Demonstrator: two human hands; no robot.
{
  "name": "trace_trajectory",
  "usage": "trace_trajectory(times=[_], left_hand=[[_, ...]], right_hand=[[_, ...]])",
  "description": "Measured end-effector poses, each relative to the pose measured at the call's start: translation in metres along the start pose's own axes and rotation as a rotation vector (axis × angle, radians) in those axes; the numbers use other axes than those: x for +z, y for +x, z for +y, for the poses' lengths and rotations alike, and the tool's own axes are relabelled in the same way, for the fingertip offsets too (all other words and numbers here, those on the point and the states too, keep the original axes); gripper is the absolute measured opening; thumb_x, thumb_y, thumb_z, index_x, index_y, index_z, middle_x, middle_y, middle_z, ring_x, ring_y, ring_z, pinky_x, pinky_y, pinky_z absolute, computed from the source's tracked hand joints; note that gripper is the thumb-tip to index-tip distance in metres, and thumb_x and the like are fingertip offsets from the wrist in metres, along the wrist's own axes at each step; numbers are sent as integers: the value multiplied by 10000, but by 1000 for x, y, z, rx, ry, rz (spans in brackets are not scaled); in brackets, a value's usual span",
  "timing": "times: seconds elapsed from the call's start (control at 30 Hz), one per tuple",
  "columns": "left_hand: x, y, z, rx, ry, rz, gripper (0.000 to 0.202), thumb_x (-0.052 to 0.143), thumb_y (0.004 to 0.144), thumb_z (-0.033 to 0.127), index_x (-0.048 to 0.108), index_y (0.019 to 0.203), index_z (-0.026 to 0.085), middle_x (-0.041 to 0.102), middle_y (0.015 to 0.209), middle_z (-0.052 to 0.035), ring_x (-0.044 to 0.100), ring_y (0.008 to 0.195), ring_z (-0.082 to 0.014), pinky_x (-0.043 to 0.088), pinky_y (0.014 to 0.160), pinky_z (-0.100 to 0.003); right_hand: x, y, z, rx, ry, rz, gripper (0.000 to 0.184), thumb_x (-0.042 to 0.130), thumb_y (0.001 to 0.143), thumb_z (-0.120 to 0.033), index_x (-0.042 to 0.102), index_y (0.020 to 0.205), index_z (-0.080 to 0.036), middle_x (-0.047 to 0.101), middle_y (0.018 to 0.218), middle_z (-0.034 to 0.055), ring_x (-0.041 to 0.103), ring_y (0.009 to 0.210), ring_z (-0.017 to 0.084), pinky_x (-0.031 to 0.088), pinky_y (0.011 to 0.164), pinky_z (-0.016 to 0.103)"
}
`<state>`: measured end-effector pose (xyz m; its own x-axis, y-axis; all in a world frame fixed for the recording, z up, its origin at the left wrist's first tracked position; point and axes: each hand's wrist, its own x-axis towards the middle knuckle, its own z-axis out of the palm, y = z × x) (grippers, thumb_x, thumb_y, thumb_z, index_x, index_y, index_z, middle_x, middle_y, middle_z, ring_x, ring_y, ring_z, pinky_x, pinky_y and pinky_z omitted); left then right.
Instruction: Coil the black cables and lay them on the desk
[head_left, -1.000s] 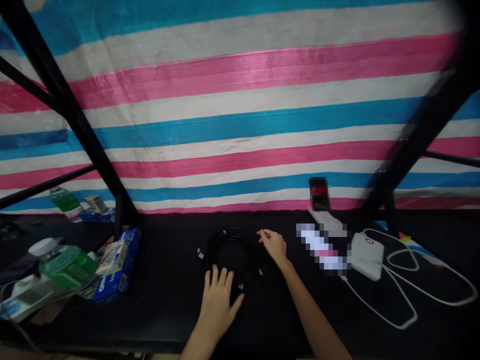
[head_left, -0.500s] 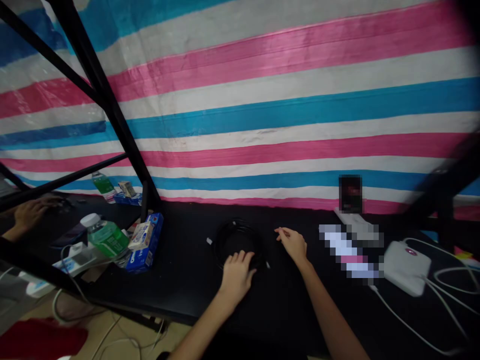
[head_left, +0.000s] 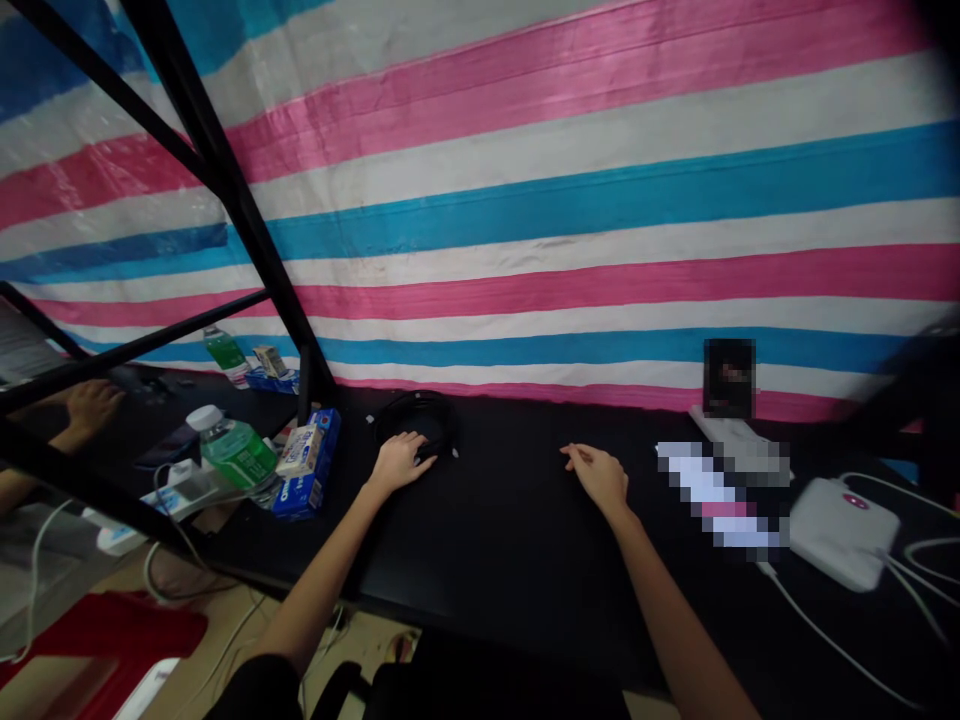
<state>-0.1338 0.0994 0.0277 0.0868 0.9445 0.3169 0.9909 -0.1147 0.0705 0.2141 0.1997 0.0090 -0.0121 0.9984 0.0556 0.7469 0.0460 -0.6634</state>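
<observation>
A coiled black cable (head_left: 448, 415) with pale connector ends lies on the black desk (head_left: 487, 560), towards the back left. My left hand (head_left: 397, 462) rests over the coil's near edge, fingers curled onto it and thumb a little apart; the fingertips are partly lost against the dark cable. To the right of the coil, my right hand (head_left: 600, 478) lies on the desk with its fingers loosely curled inward. I see nothing in it. A pixelated bright, flat object (head_left: 712, 495) is the thing closest to that hand on its right.
A green-liquid bottle (head_left: 236, 450), a blue box (head_left: 324, 465) and a power strip (head_left: 142, 515) stand left, beside the black frame (head_left: 262, 255). Another person's hand (head_left: 94, 405) shows beyond. At right lies a white box-shaped device (head_left: 844, 530) with cables. A striped sheet (head_left: 562, 225) hangs behind.
My left hand and the coiled cable have moved left and towards the back of the desk. My right hand stays nearly in place, still curled. The whole view has shifted slightly.
</observation>
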Motion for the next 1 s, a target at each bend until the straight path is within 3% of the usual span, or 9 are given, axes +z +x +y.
trace_trajectory(times=[0.2,0.37,0.7,1.0], left_hand=[[-3,-2,5,-35,-10,30,561,500,735,634,590,1085,205,633,1016,-74,560,967,-256,406,829,-378],[1,-2,13,-90,10,55,464,291,894,498,632,1014,207,635,953,-76,553,918,-227,385,786,-363],[12,14,5,-98,-38,75,400,352,891,469,653,959,215,658,940,-57,575,899,-214,387,741,-327],[-4,5,9,-173,-168,142,270,425,873,369,646,926,224,697,945,-41,626,873,-188,440,764,-295]], right_hand=[[2,2,2,-13,-6,-4,344,412,831,-460,705,900,-295,705,723,-36,632,745,188,367,600,259],[2,1,0,-15,-5,7,349,415,827,-458,711,894,-285,699,711,-28,629,722,182,363,592,254],[-1,-1,-3,-27,-9,0,343,403,840,-437,708,888,-289,701,713,-38,638,748,176,370,606,248],[-5,-2,-7,-23,-2,-20,336,404,849,-437,706,896,-296,705,707,-39,640,768,180,362,602,248]])
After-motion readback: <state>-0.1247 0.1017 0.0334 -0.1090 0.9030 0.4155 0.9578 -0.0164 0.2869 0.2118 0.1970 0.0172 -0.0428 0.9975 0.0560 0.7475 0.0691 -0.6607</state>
